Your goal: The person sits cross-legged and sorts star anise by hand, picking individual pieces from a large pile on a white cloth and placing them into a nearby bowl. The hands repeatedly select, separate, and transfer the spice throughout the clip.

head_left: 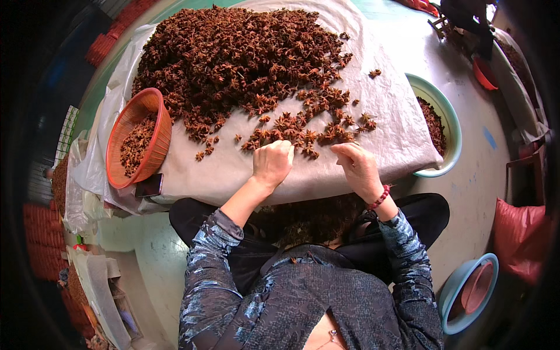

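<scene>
A large heap of dried star anise (227, 57) covers the far part of a cloth-covered table (210, 175). Closer to me, a loose scatter of star anise (297, 124) lies on the pale cloth. My left hand (273, 162) is curled at the near edge of this scatter, its back towards me, so its fingertips are hidden. To the right, my right hand (356, 166) has its fingers bent inwards beside the same pieces. Whether either hand pinches a piece cannot be made out. A red beaded bracelet (379, 197) circles my right wrist.
An orange plastic basket (162, 135) partly filled with star anise tilts at the left, beside a phone (149, 185). A pale green basin (455, 127) holds more under the right corner. A blue basin (447, 302) and a pink sack (518, 238) stand on the floor. A person (466, 17) is far right.
</scene>
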Tool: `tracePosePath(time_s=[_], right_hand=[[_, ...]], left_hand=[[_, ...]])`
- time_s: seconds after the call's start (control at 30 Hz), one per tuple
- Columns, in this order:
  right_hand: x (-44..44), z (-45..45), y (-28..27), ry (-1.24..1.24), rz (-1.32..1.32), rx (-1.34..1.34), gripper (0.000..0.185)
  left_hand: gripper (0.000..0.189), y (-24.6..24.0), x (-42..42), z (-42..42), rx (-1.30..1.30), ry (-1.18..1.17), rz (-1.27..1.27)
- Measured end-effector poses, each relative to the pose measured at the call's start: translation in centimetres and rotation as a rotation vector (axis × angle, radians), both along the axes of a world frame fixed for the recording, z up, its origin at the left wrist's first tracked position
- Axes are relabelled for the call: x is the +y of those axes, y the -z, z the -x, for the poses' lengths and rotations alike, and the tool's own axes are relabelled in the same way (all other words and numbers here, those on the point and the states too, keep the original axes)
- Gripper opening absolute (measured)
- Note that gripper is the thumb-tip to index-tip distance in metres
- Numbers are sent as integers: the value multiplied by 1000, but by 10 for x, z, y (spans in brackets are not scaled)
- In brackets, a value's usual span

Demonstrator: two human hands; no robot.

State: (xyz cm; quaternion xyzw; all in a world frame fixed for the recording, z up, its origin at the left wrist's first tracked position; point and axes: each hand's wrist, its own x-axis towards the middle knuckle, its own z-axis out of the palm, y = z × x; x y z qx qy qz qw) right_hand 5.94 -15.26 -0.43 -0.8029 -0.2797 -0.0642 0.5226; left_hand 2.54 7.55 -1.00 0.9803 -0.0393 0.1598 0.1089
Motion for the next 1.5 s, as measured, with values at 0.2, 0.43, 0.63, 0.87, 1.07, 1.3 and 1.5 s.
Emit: tracePosePath(time_s=[0.2, 0.43, 0.63, 0.87, 1.07, 1.3, 1.5], right_hand=[[42, 11, 4, -134, -121, 180, 30], [43, 33, 3, -204, 222, -202, 13], [36, 43, -9, -61, 280, -263, 11], [25, 25, 6, -246, -193, 346, 37], [3, 25, 13, -14, 344, -206, 32], [-53, -19, -7, 350, 501, -71, 35], [-63, -37, 6, 403, 348, -208, 27]], left_hand=[[10, -21, -20, 31, -94, 60, 264], [13, -23, -27, 57, -63, 273, 419], [9, -30, -30, 50, 161, 315, 843], [12, -8, -23, 48, 426, 89, 1242], [15, -49, -9, 37, 267, 129, 1593], [14, -40, -71, 1, 302, 465, 256], [24, -12, -113, -106, 123, 355, -119]])
